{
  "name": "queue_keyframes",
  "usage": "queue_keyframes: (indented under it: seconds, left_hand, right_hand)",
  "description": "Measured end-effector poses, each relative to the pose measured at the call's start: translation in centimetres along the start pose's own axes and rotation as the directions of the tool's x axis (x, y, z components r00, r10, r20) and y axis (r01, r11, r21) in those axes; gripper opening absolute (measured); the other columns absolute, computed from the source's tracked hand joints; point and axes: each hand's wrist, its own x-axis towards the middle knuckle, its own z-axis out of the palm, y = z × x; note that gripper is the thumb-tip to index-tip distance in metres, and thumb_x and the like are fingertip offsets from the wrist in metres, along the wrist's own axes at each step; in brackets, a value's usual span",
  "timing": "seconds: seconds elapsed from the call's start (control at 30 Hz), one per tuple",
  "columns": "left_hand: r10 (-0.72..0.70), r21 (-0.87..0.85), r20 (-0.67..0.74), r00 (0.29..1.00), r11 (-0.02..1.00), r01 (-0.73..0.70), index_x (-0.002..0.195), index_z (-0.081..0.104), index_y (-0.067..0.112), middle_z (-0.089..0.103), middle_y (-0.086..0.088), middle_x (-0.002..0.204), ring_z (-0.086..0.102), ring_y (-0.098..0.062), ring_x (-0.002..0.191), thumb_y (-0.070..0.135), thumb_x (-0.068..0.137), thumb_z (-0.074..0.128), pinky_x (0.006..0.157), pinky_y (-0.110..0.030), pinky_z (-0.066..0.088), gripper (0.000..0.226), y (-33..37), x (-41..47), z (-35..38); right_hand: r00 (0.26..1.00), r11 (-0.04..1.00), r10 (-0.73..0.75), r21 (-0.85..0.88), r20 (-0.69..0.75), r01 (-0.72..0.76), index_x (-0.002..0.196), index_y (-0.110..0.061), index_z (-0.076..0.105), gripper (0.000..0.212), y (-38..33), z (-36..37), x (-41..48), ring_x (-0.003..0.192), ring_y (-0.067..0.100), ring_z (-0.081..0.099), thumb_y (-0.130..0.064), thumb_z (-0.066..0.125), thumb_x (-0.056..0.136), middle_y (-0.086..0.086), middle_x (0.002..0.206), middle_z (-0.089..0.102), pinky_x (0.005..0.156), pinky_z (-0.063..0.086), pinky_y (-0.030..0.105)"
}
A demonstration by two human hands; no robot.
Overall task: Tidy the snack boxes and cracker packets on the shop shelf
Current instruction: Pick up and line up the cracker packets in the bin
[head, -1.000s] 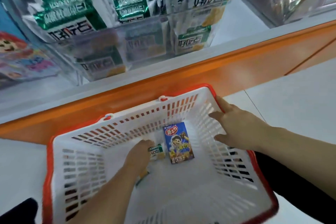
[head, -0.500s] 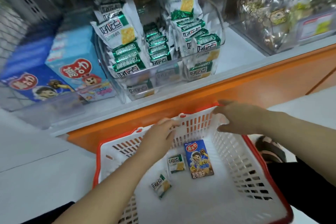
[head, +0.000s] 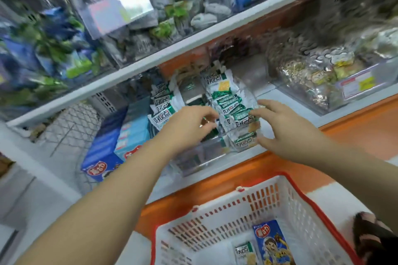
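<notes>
On the lower shelf [head: 338, 114]: cracker packets [head: 231, 103], stacked. Our right hand [head: 286, 130], fingers spread, touches them; our left hand [head: 189, 125] curls among them, hold unclear. Basket [head: 234, 219] below: one snack box [head: 272, 247].

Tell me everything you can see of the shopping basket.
The basket is white plastic with slotted walls and a red rim, upright below the orange shelf front, its near part cut off by the frame. A blue snack box and a green-and-white cracker packet lie flat on its floor. The left hand and right hand are clear of it.
</notes>
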Motion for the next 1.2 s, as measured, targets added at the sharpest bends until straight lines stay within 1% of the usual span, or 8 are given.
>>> queue_keyframes:
  seconds: [0.17, 0.37, 0.43, 0.53, 0.63, 0.8, 1.0, 1.2]
  left_hand:
    - [-0.041, 0.142, 0.395, 0.918, 0.990, -0.017, 0.105, 0.072, 0.016, 0.071, 0.002, 0.104, 0.063, -0.012, 0.092, 0.028, 0.087, 0.067, 0.087, -0.031, 0.050, 0.022, 0.0, 5.3, 0.0]
    - [-0.127, 0.209, 0.570, 0.812, 0.978, 0.007, 0.108, 0.071, 0.016, 0.070, 0.005, 0.100, 0.059, -0.009, 0.074, 0.025, 0.083, 0.071, 0.070, -0.024, 0.047, 0.026, -1.1, 7.2, 2.0]
    - [-0.150, 0.223, 0.576, 0.804, 0.975, 0.023, 0.108, 0.070, 0.015, 0.070, 0.002, 0.099, 0.063, -0.013, 0.077, 0.019, 0.083, 0.070, 0.072, -0.028, 0.053, 0.026, -1.5, 7.1, 2.8]
    - [-0.180, 0.225, 0.540, 0.822, 0.972, 0.064, 0.111, 0.067, 0.013, 0.070, -0.004, 0.100, 0.068, -0.021, 0.082, 0.014, 0.083, 0.068, 0.076, -0.036, 0.058, 0.027, -1.7, 6.9, 3.2]
    - [-0.147, 0.218, 0.477, 0.866, 0.975, 0.045, 0.117, 0.065, 0.012, 0.067, 0.001, 0.098, 0.061, -0.015, 0.076, 0.018, 0.085, 0.068, 0.070, -0.027, 0.051, 0.033, -1.6, 6.5, 2.4]
    - [-0.062, 0.230, 0.356, 0.933, 0.973, -0.023, 0.104, 0.067, 0.013, 0.060, 0.003, 0.085, 0.050, -0.009, 0.068, 0.025, 0.088, 0.066, 0.062, -0.021, 0.036, 0.020, -1.4, 5.4, 0.0]
    - [-0.031, 0.244, 0.168, 0.985, 0.970, -0.011, 0.106, 0.066, 0.015, 0.068, 0.001, 0.095, 0.061, -0.015, 0.083, 0.026, 0.091, 0.062, 0.074, -0.025, 0.047, 0.019, -1.4, 3.1, -2.5]
    - [-0.066, 0.043, -0.167, 0.984, 0.996, 0.074, 0.100, 0.068, 0.019, 0.066, 0.011, 0.086, 0.062, -0.007, 0.082, 0.024, 0.090, 0.064, 0.079, -0.031, 0.052, 0.012, -1.0, 0.0, -4.3]
  right_hand:
    - [0.999, 1.000, -0.015, 0.019, 0.048, 0.014, 0.145, -0.036, 0.027, 0.063, 0.2, -0.1, 0.3, 0.141, 0.012, 0.020, -0.039, 0.058, 0.090, -0.011, 0.157, 0.009, 0.107, 0.031, 0.031]
    - [0.996, 1.000, -0.014, 0.004, 0.090, 0.013, 0.142, -0.036, 0.033, 0.055, 0.1, -0.5, 0.2, 0.137, 0.013, 0.026, -0.040, 0.055, 0.092, -0.016, 0.157, 0.002, 0.104, 0.036, 0.028]
    - [0.995, 1.000, -0.019, 0.004, 0.095, 0.018, 0.141, -0.037, 0.035, 0.053, 0.1, -0.6, 0.2, 0.136, 0.012, 0.028, -0.040, 0.055, 0.092, -0.017, 0.157, 0.000, 0.102, 0.037, 0.027]
    - [0.995, 1.000, -0.027, 0.001, 0.093, 0.027, 0.138, -0.038, 0.038, 0.050, 0.2, -0.5, 0.2, 0.135, 0.012, 0.030, -0.041, 0.055, 0.092, -0.017, 0.157, -0.001, 0.102, 0.038, 0.028]
    - [0.996, 0.999, -0.033, 0.001, 0.088, 0.034, 0.136, -0.037, 0.042, 0.047, 0.3, -0.5, 0.2, 0.134, 0.012, 0.031, -0.042, 0.056, 0.091, -0.016, 0.158, 0.000, 0.102, 0.039, 0.029]
    - [0.995, 1.000, -0.029, -0.003, 0.094, 0.029, 0.137, -0.037, 0.041, 0.049, 0.2, -0.6, 0.2, 0.134, 0.012, 0.032, -0.042, 0.056, 0.091, -0.016, 0.157, 0.002, 0.101, 0.039, 0.027]
    - [0.995, 0.999, -0.043, -0.012, 0.085, 0.045, 0.134, -0.037, 0.044, 0.046, 0.3, -0.4, 0.2, 0.134, 0.012, 0.032, -0.043, 0.057, 0.090, -0.015, 0.157, 0.002, 0.100, 0.039, 0.027]
    - [0.993, 0.993, -0.070, 0.092, -0.094, 0.078, 0.138, -0.033, 0.042, 0.051, -0.1, -0.6, 0.5, 0.133, 0.009, 0.031, -0.041, 0.058, 0.089, -0.012, 0.148, 0.033, 0.106, 0.024, 0.020]
